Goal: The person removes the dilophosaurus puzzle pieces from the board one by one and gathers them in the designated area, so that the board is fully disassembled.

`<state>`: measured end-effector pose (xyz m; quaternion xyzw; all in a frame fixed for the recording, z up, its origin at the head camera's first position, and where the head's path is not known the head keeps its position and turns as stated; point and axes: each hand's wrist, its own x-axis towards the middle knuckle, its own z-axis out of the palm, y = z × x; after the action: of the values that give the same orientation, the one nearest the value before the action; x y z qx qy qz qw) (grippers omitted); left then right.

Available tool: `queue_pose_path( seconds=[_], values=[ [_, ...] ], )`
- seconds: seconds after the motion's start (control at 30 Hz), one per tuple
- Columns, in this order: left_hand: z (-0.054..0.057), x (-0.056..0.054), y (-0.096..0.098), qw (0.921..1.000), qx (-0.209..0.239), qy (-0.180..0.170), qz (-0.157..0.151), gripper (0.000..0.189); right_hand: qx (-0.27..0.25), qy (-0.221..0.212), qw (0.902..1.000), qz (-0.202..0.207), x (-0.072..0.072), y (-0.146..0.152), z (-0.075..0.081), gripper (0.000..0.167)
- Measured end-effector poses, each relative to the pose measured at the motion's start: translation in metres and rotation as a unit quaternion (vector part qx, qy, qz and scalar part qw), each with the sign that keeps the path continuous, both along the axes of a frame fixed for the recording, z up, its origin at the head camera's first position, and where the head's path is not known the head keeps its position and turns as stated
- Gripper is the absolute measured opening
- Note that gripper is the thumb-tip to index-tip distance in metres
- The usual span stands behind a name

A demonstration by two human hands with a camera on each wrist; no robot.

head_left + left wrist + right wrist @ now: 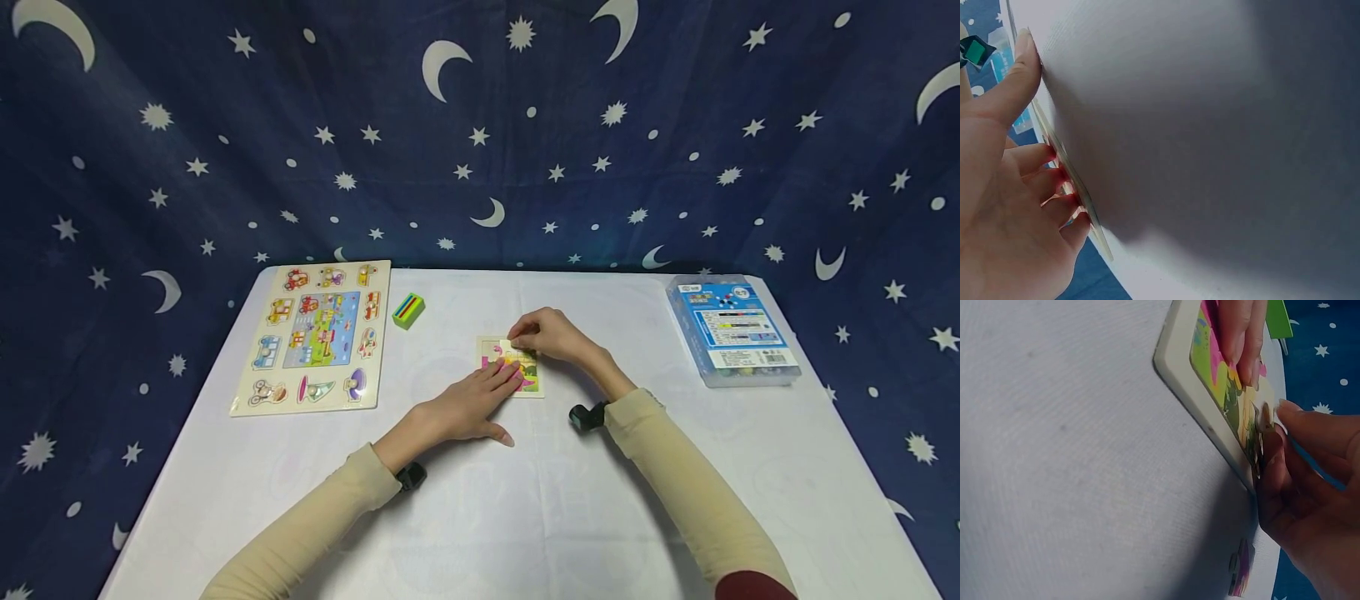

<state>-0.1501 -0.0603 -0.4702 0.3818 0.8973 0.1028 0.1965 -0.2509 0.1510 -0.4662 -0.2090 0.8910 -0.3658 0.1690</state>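
Observation:
A small square jigsaw puzzle (531, 385) with a pale frame and a pink, yellow and green picture lies on the table. Across its lower left my left hand (474, 402) rests with straight fingers, their tips on the picture and the thumb spread out on the cloth. At the far edge of the board, my right hand (557, 335) pinches a puzzle piece (1265, 417) between thumb and fingertips, right over the frame's corner. Its fingers cover much of that piece. In the left wrist view, the fingers (1054, 181) lie along the board's edge.
A large vehicle peg puzzle (247, 400) lies at the left, with a green striped block (408, 311) beside it. A clear plastic case with a blue label (738, 325) is at the right. A small purple-pink piece (1243, 569) lies on the cloth near my right hand.

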Motion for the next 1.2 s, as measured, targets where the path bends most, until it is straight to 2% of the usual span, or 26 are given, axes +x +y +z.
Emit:
queue_pose_path(
  seconds=[0.17,0.4,0.7,0.9,1.2],
  values=[
    [0.0,0.0,0.0,1.0,0.004,-0.001,-0.001,0.103,-0.011,-0.005,0.9999,-0.004,0.002,0.0,0.0,0.016],
    [0.001,0.0,0.001,1.0,0.003,-0.004,0.001,0.102,0.002,-0.018,0.9998,-0.005,0.003,-0.001,0.002,0.019],
    [0.001,0.001,0.0,1.0,0.002,-0.004,0.002,0.103,-0.015,-0.01,0.9998,-0.013,0.005,0.002,0.001,0.017],
    [0.002,0.001,0.0,0.9998,0.018,-0.009,0.002,0.102,-0.04,-0.013,0.9986,-0.031,0.007,0.015,0.004,0.016],
    [0.003,-0.001,-0.001,0.9996,0.02,-0.02,0.005,0.099,-0.039,-0.008,0.9971,-0.065,0.01,0.048,0.007,0.018]
  ],
)
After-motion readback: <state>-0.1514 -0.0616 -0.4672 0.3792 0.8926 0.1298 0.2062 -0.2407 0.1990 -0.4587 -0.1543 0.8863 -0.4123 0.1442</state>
